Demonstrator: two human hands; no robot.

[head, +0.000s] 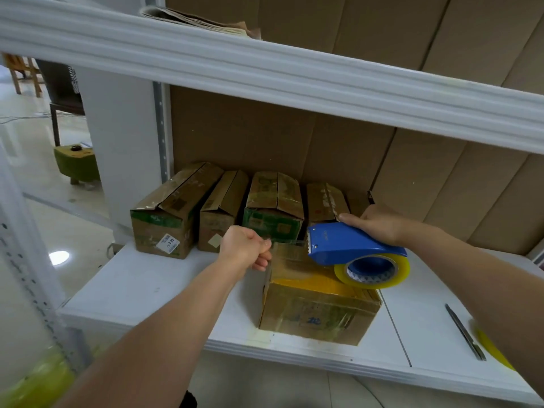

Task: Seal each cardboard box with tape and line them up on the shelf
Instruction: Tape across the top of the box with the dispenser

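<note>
Head view. White metal shelf (164, 293) with a cardboard-lined back wall; an upper shelf rail crosses the top of the frame.

Far on the shelf, four boxes (235, 210) stand in a row, left to right, flaps closed. Whether each is taped I cannot tell for sure, though some tops shine.

Near, one box (318, 313) sits apart from the row, at the front edge. Right hand (379, 223) is curled over a blue dispenser (350, 245) above the box's far end. Left hand (244, 248) pinches the clear tape (287, 254) drawn from the dispenser.

Knife (465, 332) lies near right, beside a spare yellow roll (494, 347).

Judgement: the fifth box is mid-sealing; cutting the tape, pressing it down and placing the box in the row are left.
</note>
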